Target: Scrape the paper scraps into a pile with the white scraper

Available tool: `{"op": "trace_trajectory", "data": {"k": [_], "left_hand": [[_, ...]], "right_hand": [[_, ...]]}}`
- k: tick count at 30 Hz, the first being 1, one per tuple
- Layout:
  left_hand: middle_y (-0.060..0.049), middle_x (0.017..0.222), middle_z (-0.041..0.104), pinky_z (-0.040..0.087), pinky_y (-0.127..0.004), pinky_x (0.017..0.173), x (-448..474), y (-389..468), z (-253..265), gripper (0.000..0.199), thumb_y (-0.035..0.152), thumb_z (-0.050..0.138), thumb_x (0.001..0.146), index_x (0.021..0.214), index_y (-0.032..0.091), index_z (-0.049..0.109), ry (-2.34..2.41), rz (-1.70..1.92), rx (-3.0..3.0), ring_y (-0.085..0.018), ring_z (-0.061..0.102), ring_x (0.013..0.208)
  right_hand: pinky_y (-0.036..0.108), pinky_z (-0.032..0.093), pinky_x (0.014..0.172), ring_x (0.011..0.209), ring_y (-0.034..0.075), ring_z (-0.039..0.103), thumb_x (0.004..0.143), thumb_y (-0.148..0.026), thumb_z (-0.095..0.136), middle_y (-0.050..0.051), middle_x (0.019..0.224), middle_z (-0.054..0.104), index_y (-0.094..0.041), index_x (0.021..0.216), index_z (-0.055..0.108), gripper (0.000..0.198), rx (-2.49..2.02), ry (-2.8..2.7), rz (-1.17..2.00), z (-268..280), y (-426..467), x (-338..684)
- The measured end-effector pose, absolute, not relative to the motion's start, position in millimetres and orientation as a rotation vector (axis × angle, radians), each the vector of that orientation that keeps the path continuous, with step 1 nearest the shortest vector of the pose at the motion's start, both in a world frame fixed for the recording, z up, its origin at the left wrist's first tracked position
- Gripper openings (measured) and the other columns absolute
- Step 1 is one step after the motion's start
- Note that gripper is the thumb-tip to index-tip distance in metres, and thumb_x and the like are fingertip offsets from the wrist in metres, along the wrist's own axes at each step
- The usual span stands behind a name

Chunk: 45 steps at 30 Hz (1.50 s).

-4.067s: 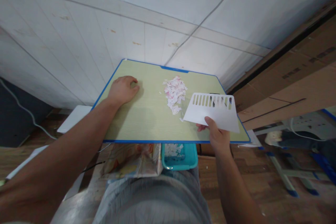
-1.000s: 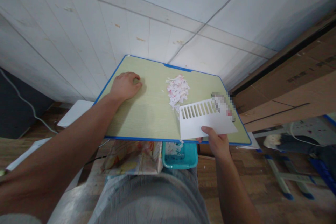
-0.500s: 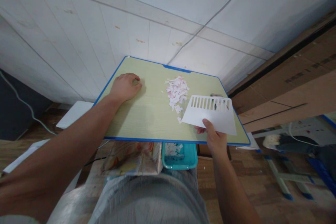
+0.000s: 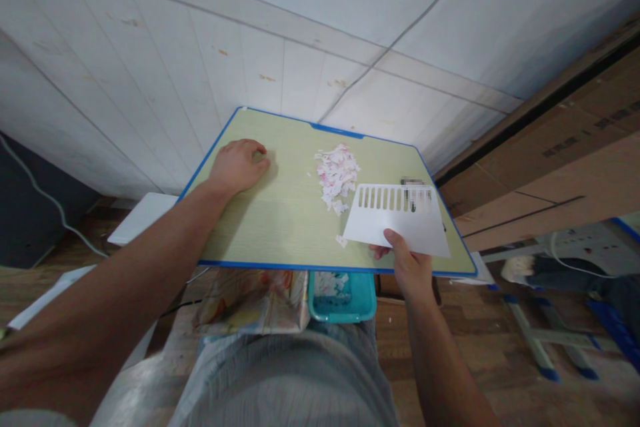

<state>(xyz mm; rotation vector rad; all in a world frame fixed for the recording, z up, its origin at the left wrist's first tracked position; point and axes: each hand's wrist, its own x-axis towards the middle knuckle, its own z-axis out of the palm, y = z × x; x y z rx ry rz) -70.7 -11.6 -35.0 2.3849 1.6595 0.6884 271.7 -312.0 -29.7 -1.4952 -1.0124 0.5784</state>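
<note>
On the left of the tabletop rests my left hand (image 4: 240, 165), loosely curled, a gap between thumb and fingers and nothing seen in it. My right hand (image 4: 405, 257) grips a flat white slotted plate (image 4: 395, 223) by its near edge, thumb on top and the other fingers underneath. A row of slots runs along the plate's far side. Just beyond its left corner lies a heap of torn paper scraps (image 4: 337, 173), white with some pink. One loose scrap (image 4: 341, 240) lies beside the plate's near left corner.
The pale yellow tabletop (image 4: 285, 227) has a blue rim and stands against a white wall (image 4: 300, 80). Below its front edge is a turquoise bin (image 4: 343, 315) with scraps inside, next to a patterned bag (image 4: 260, 300). Large cardboard boxes (image 4: 565, 173) stand at the right.
My right hand has shifted the slotted plate slightly left and nearer to me; the loose scrap beside its corner has moved a little nearer too. My left hand stays put.
</note>
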Motion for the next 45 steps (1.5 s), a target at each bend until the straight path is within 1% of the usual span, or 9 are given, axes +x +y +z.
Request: {"op": "trace_trajectory", "data": {"k": [6,11,16,22,27,33,37,40,45], "left_hand": [[-0.015,0.165,0.087,0.056,-0.058,0.143,-70.2,-12.2,-33.3,0.046,0.043,0.067,0.107,0.14,0.022,0.091,1.679,0.668,2.377,-0.044,0.076,0.16],[-0.015,0.165,0.087,0.056,-0.057,0.143,-70.5,-12.1,-33.3,0.046,0.044,0.067,0.107,0.14,0.022,0.091,1.675,0.673,2.377,-0.043,0.076,0.16],[-0.016,0.165,0.087,0.056,-0.058,0.143,-71.0,-11.2,-35.5,0.048,0.045,0.067,0.106,0.141,0.022,0.091,1.666,0.691,2.375,-0.044,0.076,0.16],[-0.015,0.165,0.087,0.057,-0.059,0.142,-71.3,-11.7,-33.6,0.048,0.047,0.066,0.106,0.14,0.023,0.091,1.666,0.698,2.364,-0.044,0.076,0.16],[-0.015,0.163,0.087,0.058,-0.06,0.142,-70.5,-12.1,-30.3,0.048,0.048,0.064,0.106,0.137,0.024,0.092,1.671,0.688,2.363,-0.045,0.076,0.158],[-0.016,0.162,0.088,0.057,-0.059,0.143,-72.4,-15.9,-28.0,0.048,0.045,0.064,0.105,0.138,0.024,0.092,1.665,0.684,2.365,-0.044,0.077,0.159],[-0.018,0.161,0.088,0.057,-0.06,0.143,-73.8,-19.9,-26.0,0.049,0.045,0.062,0.108,0.14,0.023,0.092,1.647,0.679,2.38,-0.044,0.077,0.158],[-0.022,0.161,0.088,0.057,-0.058,0.143,-72.6,-20.7,-24.6,0.052,0.044,0.059,0.109,0.139,0.017,0.092,1.663,0.669,2.396,-0.044,0.078,0.156],[-0.021,0.158,0.089,0.06,-0.058,0.14,-69.5,-16.6,-24.6,0.05,0.044,0.06,0.108,0.135,0.019,0.094,1.702,0.696,2.383,-0.044,0.079,0.154]], "right_hand": [[0.041,0.066,0.071,0.064,0.024,0.075,0.107,-0.068,0.09,0.006,0.084,0.09,-0.026,0.09,0.081,0.045,-1.521,-1.076,0.579,-33.8,-308.9,270.1],[0.041,0.066,0.071,0.059,0.022,0.072,0.105,-0.071,0.089,0.006,0.083,0.09,-0.026,0.094,0.082,0.047,-1.523,-1.016,0.533,-32.2,-305.0,264.5],[0.04,0.064,0.06,0.056,0.025,0.07,0.1,-0.067,0.091,0.005,0.067,0.08,-0.028,0.077,0.078,0.047,-1.476,-1.004,0.56,-25.8,-307.2,263.5],[0.04,0.067,0.062,0.057,0.025,0.071,0.097,-0.054,0.088,0.005,0.063,0.077,-0.028,0.067,0.078,0.041,-1.479,-1.065,0.612,-23.2,-309.3,269.2],[0.04,0.07,0.066,0.057,0.026,0.073,0.091,-0.047,0.088,0.003,0.057,0.073,-0.03,0.061,0.071,0.039,-1.497,-1.068,0.661,-21.0,-311.3,275.5],[0.04,0.064,0.053,0.052,0.026,0.069,0.081,-0.046,0.089,0.001,0.061,0.075,-0.029,0.077,0.075,0.022,-1.497,-0.971,0.754,-17.5,-311.2,275.3],[0.04,0.064,0.054,0.051,0.025,0.066,0.081,-0.045,0.088,-0.001,0.058,0.072,-0.029,0.084,0.075,0.021,-1.459,-0.946,0.776,-21.0,-309.4,276.9],[0.04,0.065,0.058,0.052,0.024,0.065,0.085,-0.046,0.09,-0.002,0.058,0.071,-0.03,0.088,0.074,0.023,-1.4,-0.948,0.752,-27.1,-304.8,278.6],[0.039,0.062,0.058,0.061,0.025,0.072,0.087,-0.061,0.094,0.003,0.075,0.083,-0.029,0.094,0.074,0.039,-1.313,-0.832,0.63,-38.9,-286.4,282.5]]}}
